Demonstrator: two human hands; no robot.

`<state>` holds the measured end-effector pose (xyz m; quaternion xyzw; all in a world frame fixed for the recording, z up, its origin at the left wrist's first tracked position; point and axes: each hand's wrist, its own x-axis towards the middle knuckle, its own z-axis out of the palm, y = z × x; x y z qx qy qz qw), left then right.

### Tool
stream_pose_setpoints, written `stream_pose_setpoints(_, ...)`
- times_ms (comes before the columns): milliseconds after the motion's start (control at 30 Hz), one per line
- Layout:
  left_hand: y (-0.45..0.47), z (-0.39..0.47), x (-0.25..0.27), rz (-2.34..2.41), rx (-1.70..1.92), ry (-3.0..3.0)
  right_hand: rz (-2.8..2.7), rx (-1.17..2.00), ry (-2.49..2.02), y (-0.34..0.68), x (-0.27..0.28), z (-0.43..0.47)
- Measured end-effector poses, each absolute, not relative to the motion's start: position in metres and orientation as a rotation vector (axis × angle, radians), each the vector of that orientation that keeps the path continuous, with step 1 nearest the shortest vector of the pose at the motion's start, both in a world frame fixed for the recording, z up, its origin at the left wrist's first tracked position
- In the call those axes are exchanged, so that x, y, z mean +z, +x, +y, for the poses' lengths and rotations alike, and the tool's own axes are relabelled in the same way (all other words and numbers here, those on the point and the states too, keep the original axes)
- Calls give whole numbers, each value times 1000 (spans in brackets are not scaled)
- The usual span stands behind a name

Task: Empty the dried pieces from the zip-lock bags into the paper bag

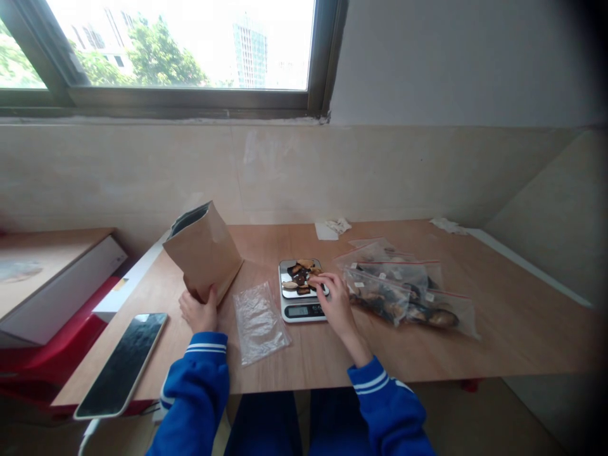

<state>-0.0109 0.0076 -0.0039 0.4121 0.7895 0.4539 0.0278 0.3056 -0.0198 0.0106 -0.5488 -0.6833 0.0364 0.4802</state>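
A brown kraft paper bag [209, 247] with a dark open mouth leans to the left. My left hand [199, 310] is closed around its lower end. On the small white digital kitchen scale [286, 311] lies a loose pile of dried brown slices [298, 275], perhaps mushroom. My right hand [335, 301] reaches over the scale's right side, thumb and fingertips pinched at a slice on the pile's edge. Between bag and scale a clear zip bag [261, 326] lies flat. The figures on the scale's display cannot be read.
Several clear zip bags [399, 285] with dark dried pieces are heaped right of the scale. A phone [123, 364] with a cable lies at the table's left front. Crumpled tissue [338, 225] rests by the wall. A red stool [61, 342] stands left of the wooden table [522, 335].
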Motion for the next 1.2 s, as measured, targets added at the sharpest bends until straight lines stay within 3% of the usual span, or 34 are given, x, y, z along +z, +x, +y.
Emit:
stream_pose_setpoints(200, -1, 4, -8, 2248, 1770, 1373, -1573, 101, -1365, 325, -2, -51)
stream_pose_setpoints(567, 17, -26, 13, 2271, 2111, 1450, -1443, 163, -1477, 346, -31, -74)
stream_pose_setpoints(633, 26, -37, 15, 2164, 2010, 1612, -1460, 162, -1496, 347, -33, -73)
stream_pose_setpoints(800, 60, -57, 4, 1654, 1335, 2023, -1516, 5, -1551, 349, -41, -66)
stream_pose_setpoints(967, 77, -60, -21, 1581, 920, 2207, -1563, -46, -1570, 352, -50, -60)
stream_pose_setpoints(1200, 63, -64, -20, 1644, 792, 2188, -1513, -87, -1642, 354, -45, -63)
